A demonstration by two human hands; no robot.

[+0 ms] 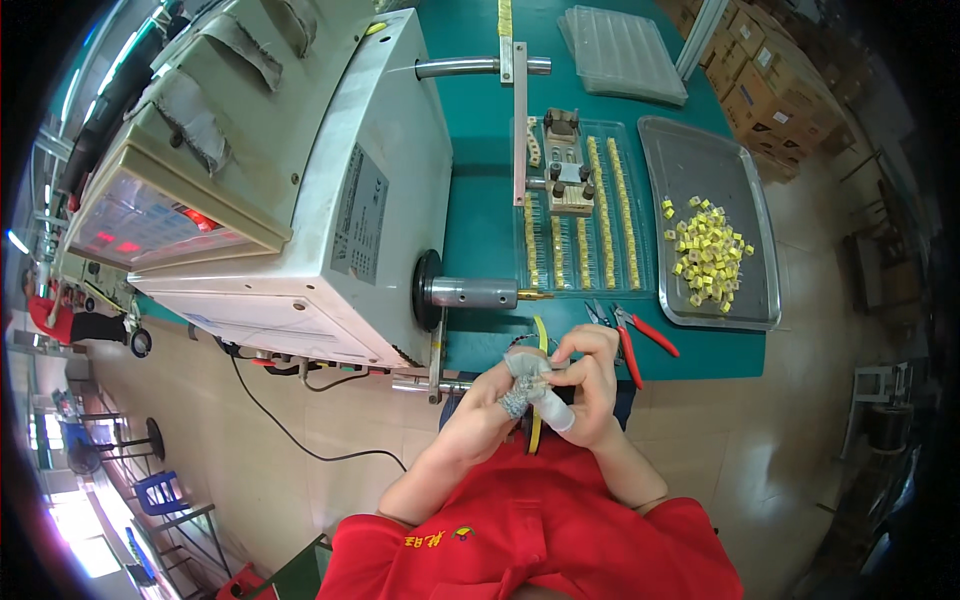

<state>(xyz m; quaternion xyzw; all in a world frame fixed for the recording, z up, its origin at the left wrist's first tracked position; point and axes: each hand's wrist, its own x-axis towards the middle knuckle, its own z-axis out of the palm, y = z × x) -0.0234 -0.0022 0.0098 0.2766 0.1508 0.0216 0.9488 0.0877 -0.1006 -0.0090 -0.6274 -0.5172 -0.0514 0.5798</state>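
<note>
My left hand [476, 420] and my right hand [598, 385] meet in front of my red shirt, close to the table's near edge. Both have their fingers pinched together over something small that the fingers mostly hide. White wrapping covers some fingertips, and a grey, mesh-like patch shows at the left fingers. A narrow yellow strip [541, 332] passes behind the hands. Just beyond them, a metal spindle [475, 292] with a thin brass-coloured tip sticks out from the white machine [395, 180]. Red-handled pliers [655, 335] lie on the table beyond my right hand, beside another cutting tool.
The green table [480, 225] carries a clear plastic tray [648, 240] with rows of small yellow parts and a metal fixture [568, 190]. Right of it, a metal tray [700, 150] holds a heap of yellow pieces [708, 255]. Stacked clear trays [625, 55] lie behind.
</note>
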